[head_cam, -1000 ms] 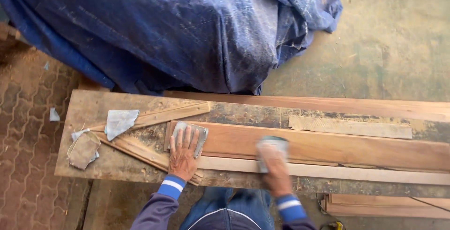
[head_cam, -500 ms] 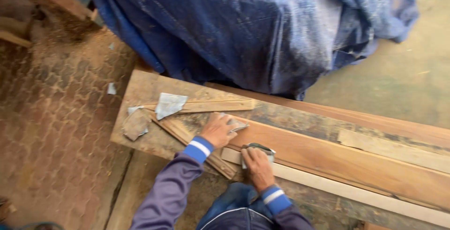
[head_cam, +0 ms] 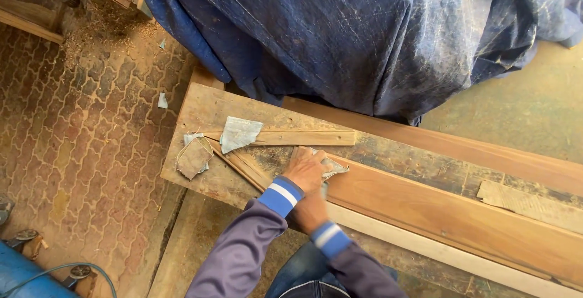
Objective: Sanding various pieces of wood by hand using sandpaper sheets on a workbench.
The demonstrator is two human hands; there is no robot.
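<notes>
My left hand [head_cam: 308,167] lies flat, fingers spread, pressing a grey sheet of sandpaper [head_cam: 333,168] onto the near end of the reddish plank [head_cam: 449,216] on the workbench [head_cam: 200,113]. My right hand [head_cam: 310,212] sits just below it at the pale strip [head_cam: 425,249] along the plank's front edge, mostly hidden under my left wrist, so I cannot tell its grip. Two more sandpaper scraps [head_cam: 238,133] lie to the left by the thin wooden slats [head_cam: 291,137].

We could not see most of the right hand [head_cam: 308,212], tucked under the left forearm [head_cam: 261,225], nor what it held, and the long plank [head_cam: 461,213] ran off the right edge.
</notes>
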